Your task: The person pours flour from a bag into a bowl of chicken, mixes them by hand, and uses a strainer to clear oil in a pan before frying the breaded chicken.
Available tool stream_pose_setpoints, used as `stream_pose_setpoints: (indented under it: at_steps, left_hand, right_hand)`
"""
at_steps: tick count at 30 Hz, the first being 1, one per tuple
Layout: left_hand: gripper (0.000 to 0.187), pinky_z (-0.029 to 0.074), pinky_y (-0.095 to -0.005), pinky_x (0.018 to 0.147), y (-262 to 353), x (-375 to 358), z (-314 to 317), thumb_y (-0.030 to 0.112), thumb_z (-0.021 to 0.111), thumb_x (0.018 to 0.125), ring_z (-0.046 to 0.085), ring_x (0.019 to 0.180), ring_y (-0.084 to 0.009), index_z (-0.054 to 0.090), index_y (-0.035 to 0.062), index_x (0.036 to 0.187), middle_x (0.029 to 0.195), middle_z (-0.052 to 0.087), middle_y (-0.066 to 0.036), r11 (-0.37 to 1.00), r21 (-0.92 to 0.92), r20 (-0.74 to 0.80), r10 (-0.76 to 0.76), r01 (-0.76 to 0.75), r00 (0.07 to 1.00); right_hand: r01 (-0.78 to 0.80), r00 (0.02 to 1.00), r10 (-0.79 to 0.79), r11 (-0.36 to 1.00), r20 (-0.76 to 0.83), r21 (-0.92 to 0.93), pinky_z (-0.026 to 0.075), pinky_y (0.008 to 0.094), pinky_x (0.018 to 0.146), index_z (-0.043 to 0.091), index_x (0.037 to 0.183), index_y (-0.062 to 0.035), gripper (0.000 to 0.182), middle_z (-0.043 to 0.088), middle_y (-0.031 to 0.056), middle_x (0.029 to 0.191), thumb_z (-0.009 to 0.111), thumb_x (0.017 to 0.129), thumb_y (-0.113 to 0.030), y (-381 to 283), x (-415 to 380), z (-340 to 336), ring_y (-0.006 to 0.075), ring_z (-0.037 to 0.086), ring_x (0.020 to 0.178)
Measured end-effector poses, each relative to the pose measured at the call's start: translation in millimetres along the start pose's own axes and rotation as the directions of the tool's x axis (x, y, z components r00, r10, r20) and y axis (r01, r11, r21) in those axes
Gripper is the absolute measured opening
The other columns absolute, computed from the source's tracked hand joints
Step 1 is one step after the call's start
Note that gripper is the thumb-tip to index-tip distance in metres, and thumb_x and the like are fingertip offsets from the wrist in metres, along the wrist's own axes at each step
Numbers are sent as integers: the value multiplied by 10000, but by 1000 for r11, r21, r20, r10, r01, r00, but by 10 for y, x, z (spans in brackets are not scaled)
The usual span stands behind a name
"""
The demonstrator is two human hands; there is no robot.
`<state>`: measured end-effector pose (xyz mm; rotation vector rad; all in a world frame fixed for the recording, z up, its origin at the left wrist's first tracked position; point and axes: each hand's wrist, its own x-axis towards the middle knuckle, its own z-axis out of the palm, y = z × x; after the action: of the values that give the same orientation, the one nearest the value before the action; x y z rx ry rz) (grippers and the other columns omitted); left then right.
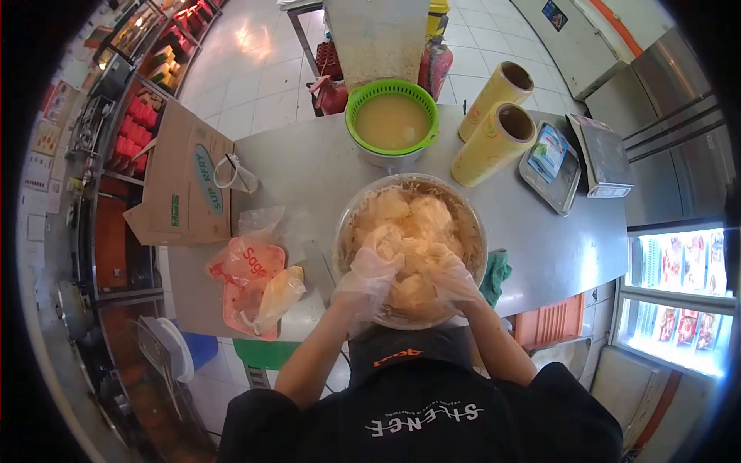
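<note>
Both hands are inside a large round bowl (344, 224) and wear clear plastic gloves. The bowl holds several pale orange, coated pieces (432, 216) that look like meat, with crumbly coating along the wall. My left hand (375, 270) is at the bowl's near left, fingers against a coated piece. On the near right, my right hand (451, 275) touches the pieces beside it. The fingertips of both hands blend into the coating, so their grip is not clear. Behind the bowl stands a green basket (431, 139) with cloudy liquid in it, set in a metal pot.
Two yellow film rolls (494, 145), a metal tray (567, 193) with a blue packet and a scale (606, 158) stand at the right. A green cloth (496, 276) lies by the bowl. At the left are a cardboard box (181, 181), a pink tray (231, 305) and plastic bags.
</note>
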<state>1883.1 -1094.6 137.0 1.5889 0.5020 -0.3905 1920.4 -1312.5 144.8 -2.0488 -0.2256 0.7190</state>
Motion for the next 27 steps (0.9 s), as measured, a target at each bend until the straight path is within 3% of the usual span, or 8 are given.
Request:
stream_pose_setpoints:
  at_steps: [2,6,11,14,18,22,25,27]
  left_hand:
    - [618,532,-335,980,146,-54,5,182,691,940,648,1151,-211,478,32,1501,1306,657,-122,998,-29,-121,-66,63,990]
    - [655,541,-376,963,140,-51,12,360,640,964,657,1150,-271,488,-23,1474,1317,652,-181,958,-59,-294,-286,282,912]
    - [810,534,-460,990,-72,402,217,581,579,970,647,1210,-399,513,-81,1432,1365,634,-261,790,227,-563,-371,570,739]
    - [807,519,-462,1019,-522,836,292,618,545,987,631,1236,-414,540,-63,1420,1373,633,-256,875,160,-585,-289,456,758]
    - [746,534,-405,996,-746,929,335,586,570,999,640,1221,-322,527,-1,1459,1379,631,-193,967,12,-458,-221,255,861]
    - [700,546,-353,963,-752,1103,148,531,636,994,635,1209,-226,499,69,1502,1385,620,-122,868,-456,-124,-282,198,952]
    - [626,540,-336,964,-322,671,11,464,676,986,642,1208,-212,564,53,1444,1341,661,-115,898,-391,29,-206,201,978]
    - [586,537,-350,967,132,235,-97,422,691,970,648,1209,-225,596,37,1401,1309,685,-130,968,119,-95,-211,221,973]
  right_hand:
    - [80,995,-85,993,-59,-83,573,353,812,572,1425,-58,504,728,99,1169,637,967,-257,7,28,-85,212,704,995]
    - [-295,913,349,923,-213,247,551,337,856,596,1348,-49,449,732,113,1135,653,946,-241,-341,297,-260,213,695,983]
    - [-38,854,24,999,-519,-16,534,394,928,604,1340,-71,485,730,143,1142,701,929,-309,563,1078,345,293,692,1022]
    - [191,968,-244,866,-58,-462,477,422,1053,538,1445,-86,648,667,148,1308,662,950,-486,597,1115,216,336,611,1226]
    - [-358,934,357,933,-28,-43,442,451,1106,617,1425,-132,629,650,151,1387,691,900,-470,466,1351,144,324,577,1309]
    - [-51,993,47,998,112,36,470,424,1079,614,1436,-113,609,645,166,1390,648,941,-467,766,1413,117,320,600,1284]
    - [42,964,-67,994,257,101,513,390,1021,623,1411,-85,576,667,164,1346,681,934,-404,1301,1387,211,287,634,1235]
    - [-125,940,141,990,311,-70,532,380,990,638,1379,-68,548,689,170,1303,697,932,-379,476,969,-67,276,658,1189]
